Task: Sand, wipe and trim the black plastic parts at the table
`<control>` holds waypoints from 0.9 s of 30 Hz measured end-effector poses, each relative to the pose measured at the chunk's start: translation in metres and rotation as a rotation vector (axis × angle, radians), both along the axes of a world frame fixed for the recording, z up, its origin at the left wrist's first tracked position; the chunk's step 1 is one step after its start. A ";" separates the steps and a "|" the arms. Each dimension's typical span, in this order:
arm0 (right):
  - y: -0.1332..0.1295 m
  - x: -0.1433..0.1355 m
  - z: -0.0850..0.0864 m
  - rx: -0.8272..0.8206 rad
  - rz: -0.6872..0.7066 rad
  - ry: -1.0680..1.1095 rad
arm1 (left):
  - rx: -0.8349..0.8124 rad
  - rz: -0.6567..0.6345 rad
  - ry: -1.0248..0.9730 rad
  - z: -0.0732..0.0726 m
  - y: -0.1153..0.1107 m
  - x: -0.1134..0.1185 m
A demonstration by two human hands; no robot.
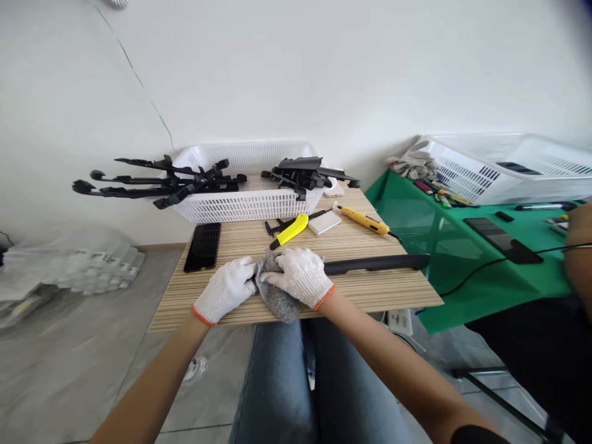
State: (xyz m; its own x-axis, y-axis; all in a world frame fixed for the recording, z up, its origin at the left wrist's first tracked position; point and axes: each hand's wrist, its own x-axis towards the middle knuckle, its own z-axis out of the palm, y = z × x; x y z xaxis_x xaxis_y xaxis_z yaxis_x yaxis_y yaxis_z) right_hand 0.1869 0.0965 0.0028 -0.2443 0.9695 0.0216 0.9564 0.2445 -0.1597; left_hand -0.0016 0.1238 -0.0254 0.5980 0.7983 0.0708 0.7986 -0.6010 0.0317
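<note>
A long black plastic strip [377, 264] lies across the front of the wooden table, its right end reaching toward the table's right edge. My right hand [303, 274], in a white knitted glove, is closed on a grey cloth [282, 302] wrapped over the strip's left portion. Beside it, my gloved left hand [230, 285] is closed around the strip's left end, touching the cloth's edge; its fingertips are partly hidden. Just beyond the hands lie a yellow utility knife [292, 230] and a small white block [324, 222].
A white basket [231, 206] with black plastic parts [173, 179] jutting out stands at the back. A black phone [202, 246] lies left, a yellow corded tool [365, 220] right. Further right, a green-covered table [407, 209] holds another white basket [476, 176]; a person's arm [580, 246] shows there.
</note>
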 end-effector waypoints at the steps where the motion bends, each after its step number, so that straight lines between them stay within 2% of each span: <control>1: 0.002 -0.002 -0.001 0.004 -0.014 0.007 | -0.010 0.010 -0.014 -0.001 0.001 0.000; 5: 0.004 -0.001 -0.002 -0.020 -0.056 0.017 | -0.045 0.025 -0.066 0.000 0.003 0.000; 8: 0.004 0.005 0.001 -0.036 -0.036 0.033 | -0.059 0.034 -0.049 0.002 0.002 0.001; 14: 0.016 0.002 0.015 -0.226 -0.027 0.058 | -0.046 0.044 -0.114 -0.003 0.002 -0.001; 18: 0.017 -0.018 0.021 -0.204 -0.052 -0.021 | -0.027 0.018 -0.229 -0.008 0.003 -0.008; 21: 0.012 -0.028 0.025 -0.200 -0.048 -0.063 | -0.012 0.021 -0.235 -0.010 0.003 -0.010; 27: 0.010 -0.018 0.019 -0.143 0.035 -0.058 | -0.060 0.034 -0.238 -0.008 0.003 -0.009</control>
State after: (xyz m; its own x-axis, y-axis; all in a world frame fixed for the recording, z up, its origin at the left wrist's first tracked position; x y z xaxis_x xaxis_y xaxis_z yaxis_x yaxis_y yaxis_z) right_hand 0.1688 0.1067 0.0219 -0.2744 0.9526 -0.1317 0.9565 0.2562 -0.1398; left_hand -0.0106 0.1268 -0.0339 0.5427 0.8249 0.1581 0.7843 -0.5651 0.2562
